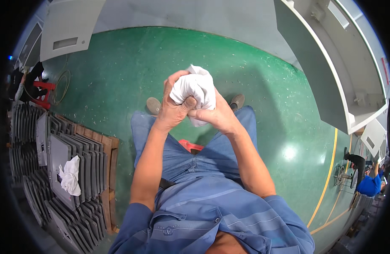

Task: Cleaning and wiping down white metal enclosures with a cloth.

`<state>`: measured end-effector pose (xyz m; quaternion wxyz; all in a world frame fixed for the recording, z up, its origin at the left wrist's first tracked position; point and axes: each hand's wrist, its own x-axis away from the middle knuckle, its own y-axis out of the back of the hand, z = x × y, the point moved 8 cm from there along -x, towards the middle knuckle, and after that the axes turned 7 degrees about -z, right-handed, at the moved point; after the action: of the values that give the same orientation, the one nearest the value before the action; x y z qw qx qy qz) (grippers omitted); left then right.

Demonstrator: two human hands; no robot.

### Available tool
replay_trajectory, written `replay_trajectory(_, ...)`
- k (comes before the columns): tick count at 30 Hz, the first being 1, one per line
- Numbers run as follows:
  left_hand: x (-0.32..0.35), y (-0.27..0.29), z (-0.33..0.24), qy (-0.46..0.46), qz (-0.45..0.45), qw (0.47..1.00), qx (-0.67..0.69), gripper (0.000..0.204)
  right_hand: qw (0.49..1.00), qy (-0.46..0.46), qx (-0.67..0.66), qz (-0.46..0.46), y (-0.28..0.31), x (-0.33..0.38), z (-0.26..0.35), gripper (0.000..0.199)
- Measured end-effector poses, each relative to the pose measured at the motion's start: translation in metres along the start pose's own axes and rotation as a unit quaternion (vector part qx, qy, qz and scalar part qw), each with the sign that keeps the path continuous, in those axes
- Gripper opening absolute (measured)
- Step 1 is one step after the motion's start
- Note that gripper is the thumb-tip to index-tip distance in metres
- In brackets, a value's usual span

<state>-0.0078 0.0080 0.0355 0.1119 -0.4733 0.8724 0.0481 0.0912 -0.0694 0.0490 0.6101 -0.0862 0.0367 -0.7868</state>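
A bunched white cloth (194, 89) is squeezed between my two hands in front of me, above the green floor. My left hand (174, 108) wraps its left side, with the thumb pressed across the front. From the right, my right hand (220, 112) grips the same cloth, its thumb near the left one. One end of the cloth sticks up past the fingers, and a small part hangs below the hands. The fingers behind the cloth are partly hidden.
Stacked grey panels (82, 165) stand on a wooden pallet (112, 169) at left, with another white cloth (70, 175) on them. A large grey-white cabinet shell (330, 63) is at upper right, a panel (70, 27) at upper left. People sit at both far sides, one in blue (369, 185).
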Motion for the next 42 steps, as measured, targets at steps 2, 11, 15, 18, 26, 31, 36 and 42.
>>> replay_trajectory(2,-0.006,0.002,-0.028,-0.121,0.021,0.982,-0.144,0.096,0.999,0.033,0.030,-0.002,0.006,0.000,0.005,0.087)
replay_trajectory(11,0.004,-0.006,-0.027,-0.056,0.031,0.995,-0.073,0.072,0.994,-0.018,0.107,0.032,0.013,0.003,0.012,0.082)
replay_trajectory(15,0.001,-0.005,-0.016,0.039,-0.054,0.998,-0.012,0.051,0.999,-0.031,0.038,-0.023,0.024,0.000,-0.002,0.081)
replay_trajectory(18,0.001,-0.005,-0.008,0.076,-0.117,0.988,0.063,0.047,0.999,-0.044,-0.031,-0.003,0.019,0.001,-0.010,0.080)
replay_trajectory(26,0.015,-0.019,0.004,0.080,-0.139,0.979,0.127,0.039,0.921,-0.105,-0.374,0.003,-0.003,0.019,-0.043,0.073)
replay_trajectory(31,0.007,-0.016,-0.002,0.096,-0.094,0.990,0.037,0.038,0.926,-0.089,-0.365,0.016,-0.004,0.018,-0.037,0.066)
replay_trajectory(36,-0.007,-0.009,-0.001,0.091,0.010,0.996,-0.007,0.051,0.926,-0.099,-0.361,0.042,-0.002,0.027,-0.030,0.062)
replay_trajectory(42,0.008,-0.023,0.014,0.164,0.077,0.970,0.161,0.059,0.860,-0.154,-0.483,0.057,-0.008,0.053,-0.049,0.060)
